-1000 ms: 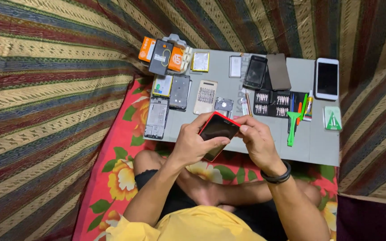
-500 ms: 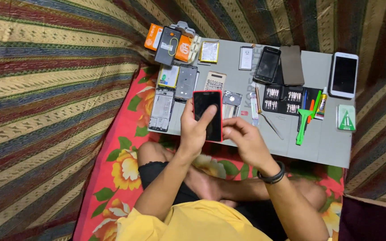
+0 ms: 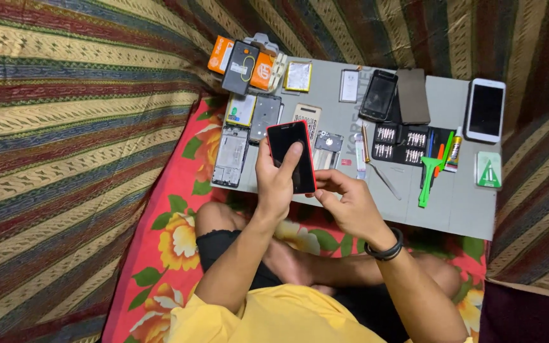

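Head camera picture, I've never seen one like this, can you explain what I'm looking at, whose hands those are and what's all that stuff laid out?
The picture comes from a camera worn on a person's head, looking down, so both hands are that person's own. They sit cross-legged on a flowered cloth before a grey work mat. The left hand holds a red-edged phone, dark screen up, thumb resting on the glass. The right hand touches the phone's lower corner. On the mat lie phone parts: a bare phone frame, a black phone, a white phone, a case of screwdriver bits and a green plastic pry tool.
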